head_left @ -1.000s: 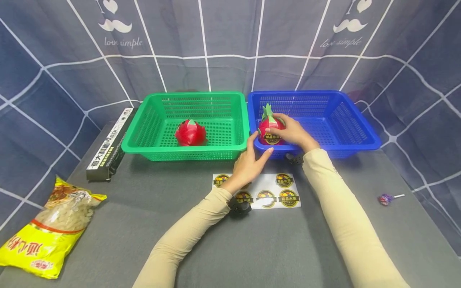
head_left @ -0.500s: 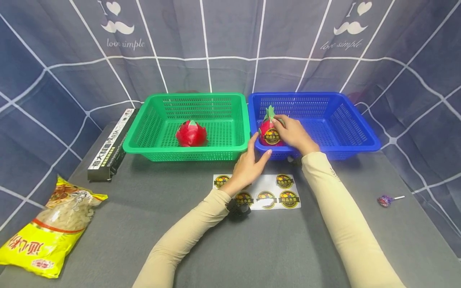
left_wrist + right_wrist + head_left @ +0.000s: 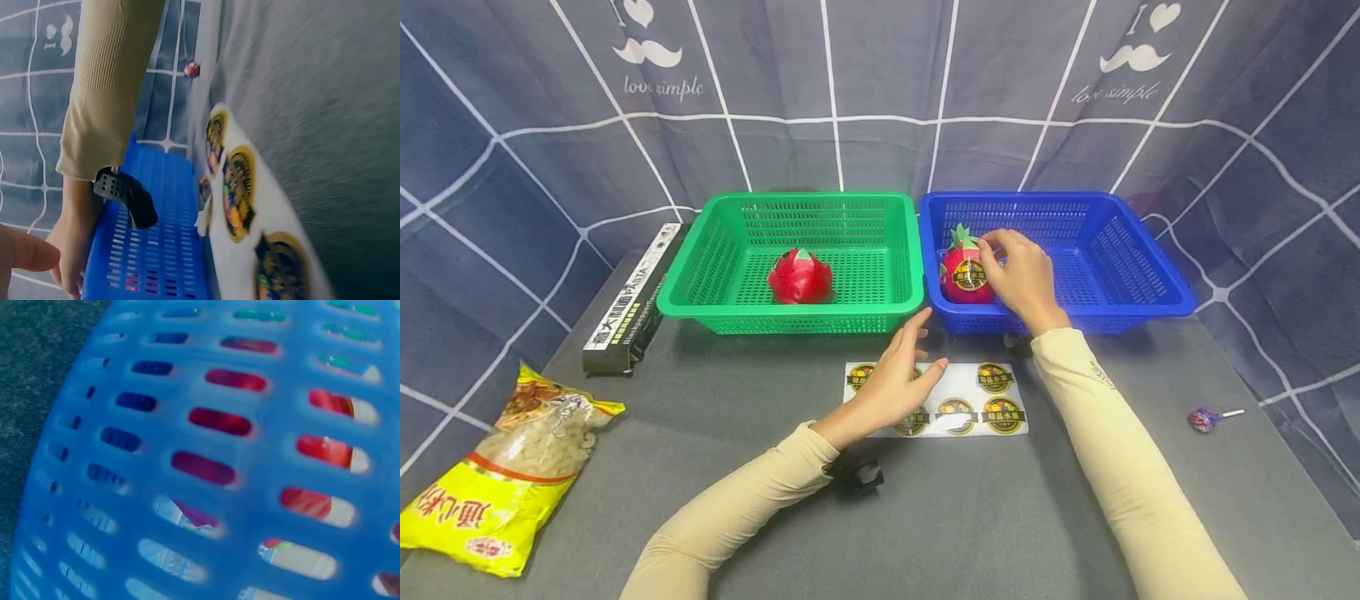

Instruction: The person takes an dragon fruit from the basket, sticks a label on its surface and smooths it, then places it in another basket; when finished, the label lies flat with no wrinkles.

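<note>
A red dragon fruit [image 3: 964, 287] with green leafy tips stands at the left end of the blue basket [image 3: 1120, 307]. A round black-and-gold fruit sticker [image 3: 968, 275] is on its front. My right hand [image 3: 1024, 275] reaches over the basket's front rim, bent fingertips right at the fruit's upper right side; I cannot tell whether they pinch it. Through the basket's slots the right wrist view shows red parts of the fruit. My left hand [image 3: 886, 387], fingers spread and holding nothing, hovers over the white sticker sheet [image 3: 951, 373] in front of the baskets.
Left of the blue basket stands a green basket [image 3: 790, 320] with another red fruit [image 3: 801, 277] inside. A black-and-white pasta box [image 3: 632, 304] leans beside it. A yellow pasta bag [image 3: 497, 492] lies at the left, and a lollipop [image 3: 1204, 419] at the right.
My left hand has come away from the blue basket's rim, back toward the front left. My right hand has shifted slightly right, and the fruit's sticker now sits a little higher.
</note>
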Motion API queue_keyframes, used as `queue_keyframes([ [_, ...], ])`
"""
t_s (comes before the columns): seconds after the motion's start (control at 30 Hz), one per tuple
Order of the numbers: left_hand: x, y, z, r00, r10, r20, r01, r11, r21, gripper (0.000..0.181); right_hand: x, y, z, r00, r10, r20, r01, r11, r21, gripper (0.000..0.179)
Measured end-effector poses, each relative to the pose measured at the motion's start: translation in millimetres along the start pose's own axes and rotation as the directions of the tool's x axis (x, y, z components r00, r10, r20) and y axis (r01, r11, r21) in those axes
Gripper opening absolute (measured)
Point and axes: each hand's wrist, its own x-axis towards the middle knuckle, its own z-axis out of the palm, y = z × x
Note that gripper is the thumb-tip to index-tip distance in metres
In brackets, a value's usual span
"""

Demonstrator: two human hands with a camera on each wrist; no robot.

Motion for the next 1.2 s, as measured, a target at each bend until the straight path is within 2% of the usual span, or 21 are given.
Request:
queue_keyframes([
  [0.13, -14.3, -4.2, -7.0, 0.998, 0.032, -0.054, -0.035, 0.998, -0.061, 0.062, -3.1, -2, 0, 0.989, -0.083, -0.125, 0.085, 0.996, 0.017, 0.024],
  [0.2, -20.4, -7.9, -11.0, 0.993, 0.052, -0.107, -0.060, 0.995, -0.082, 0.059, -5.2, -4, 1, 0.981, -0.109, -0.162, 0.113, 0.993, 0.018, 0.024],
  [0.27, -25.6, -12.7, -15.5, 0.980, 0.069, -0.186, -0.089, 0.991, -0.102, 0.054, -8.6, -6, 2, 0.974, -0.130, -0.184, 0.136, 0.990, 0.020, 0.024],
  [0.37, -31.9, -21.8, -23.2, 0.944, 0.058, -0.325, -0.107, 0.985, -0.136, 0.046, -14.6, -12, 3, 0.965, -0.160, -0.209, 0.171, 0.984, 0.038, 0.023],
  [0.53, -37.0, -38.5, -38.0, 0.855, -0.062, -0.514, -0.062, 0.973, -0.220, 0.040, -25.0, -30, 8, 0.946, -0.223, -0.235, 0.253, 0.961, 0.109, 0.017],
  [0.67, -36.6, -48.2, -53.0, 0.761, -0.172, -0.625, -0.022, 0.957, -0.290, 0.042, -33.8, -47, 14, 0.938, -0.252, -0.236, 0.295, 0.940, 0.169, 0.016],
  [0.77, -33.9, -54.6, -64.4, 0.686, -0.221, -0.693, -0.019, 0.947, -0.320, 0.045, -39.3, -59, 19, 0.933, -0.280, -0.227, 0.326, 0.923, 0.202, 0.018],
  [0.97, -29.4, -70.8, -84.7, 0.577, -0.246, -0.779, -0.014, 0.950, -0.311, 0.053, -47.2, -81, 29, 0.921, -0.319, -0.223, 0.369, 0.897, 0.242, 0.019],
  [1.1, -26.1, -85.8, -95.4, 0.502, -0.283, -0.817, 0.020, 0.949, -0.316, 0.060, -51.5, -95, 34, 0.915, -0.338, -0.220, 0.390, 0.882, 0.265, 0.017],
  [1.2, -23.8, -96.8, -101.4, 0.460, -0.302, -0.835, 0.062, 0.949, -0.308, 0.065, -54.2, -103, 38, 0.913, -0.347, -0.216, 0.400, 0.869, 0.292, 0.015],
])
